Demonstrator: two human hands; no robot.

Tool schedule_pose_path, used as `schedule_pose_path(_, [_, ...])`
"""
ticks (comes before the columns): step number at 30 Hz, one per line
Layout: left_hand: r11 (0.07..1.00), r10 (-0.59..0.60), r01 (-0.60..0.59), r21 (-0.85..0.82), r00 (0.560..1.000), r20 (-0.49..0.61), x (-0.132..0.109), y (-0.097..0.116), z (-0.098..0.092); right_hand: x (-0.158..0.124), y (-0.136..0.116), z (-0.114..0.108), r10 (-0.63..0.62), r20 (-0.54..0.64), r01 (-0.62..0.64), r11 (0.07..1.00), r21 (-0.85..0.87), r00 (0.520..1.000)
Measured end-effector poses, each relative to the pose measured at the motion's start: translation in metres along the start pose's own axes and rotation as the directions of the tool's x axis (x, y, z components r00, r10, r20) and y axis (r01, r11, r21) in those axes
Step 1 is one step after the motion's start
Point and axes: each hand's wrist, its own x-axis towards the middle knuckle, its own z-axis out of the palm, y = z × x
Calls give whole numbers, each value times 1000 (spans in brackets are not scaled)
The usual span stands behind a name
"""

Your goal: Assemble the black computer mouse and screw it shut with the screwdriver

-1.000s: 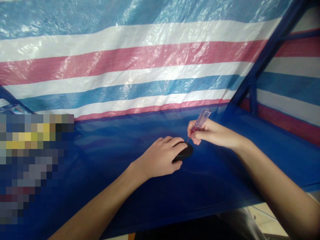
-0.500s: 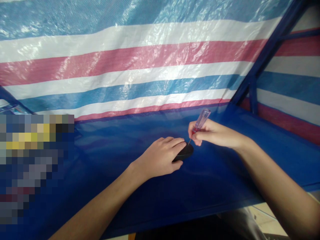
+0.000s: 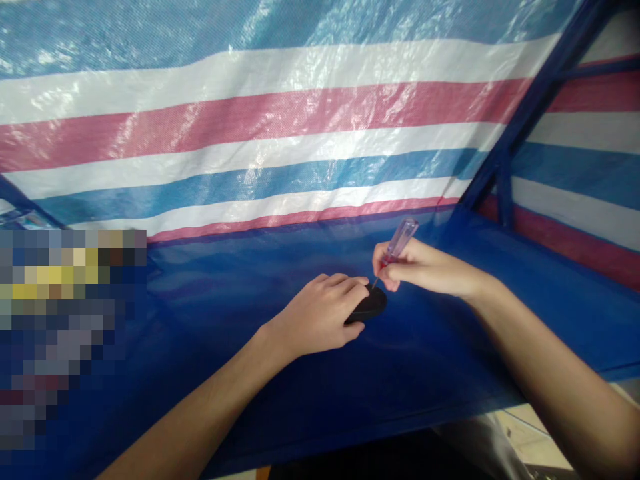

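My left hand (image 3: 327,313) is wrapped over a black, rounded object (image 3: 370,308) on the blue tabletop. The object looks like a computer mouse, but the fingers cover its left part. A screwdriver (image 3: 403,239) with a clear, purplish handle is pinched in my right hand (image 3: 400,261). Its handle leans up and to the right, and its thin shaft slants down to the top of the black object, close to my left fingertips. The exact spot under the tip is too small to make out.
Blue sheeting covers the table (image 3: 310,407). Behind it hangs a striped plastic sheet (image 3: 280,120), with a dark blue frame post (image 3: 515,127) at the right. A pixelated patch (image 3: 65,333) hides whatever lies on the left.
My right hand and the screwdriver have shifted slightly left, the tip moving closer to my left fingers. My left hand keeps its hold, its index finger slightly more bent.
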Motion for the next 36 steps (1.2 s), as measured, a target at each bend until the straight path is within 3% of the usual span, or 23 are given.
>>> schedule_pose_path(11, [997, -30, 29, -66, 999, -13, -1, -1, 2, -3, -3, -3, -10, -6, 10, 999, -47, 1000])
schedule_pose_path(36, [995, 60, -65, 75, 996, 60, -2, 4, 0, 0, 2, -1, 23, 135, -13, 997, -74, 991])
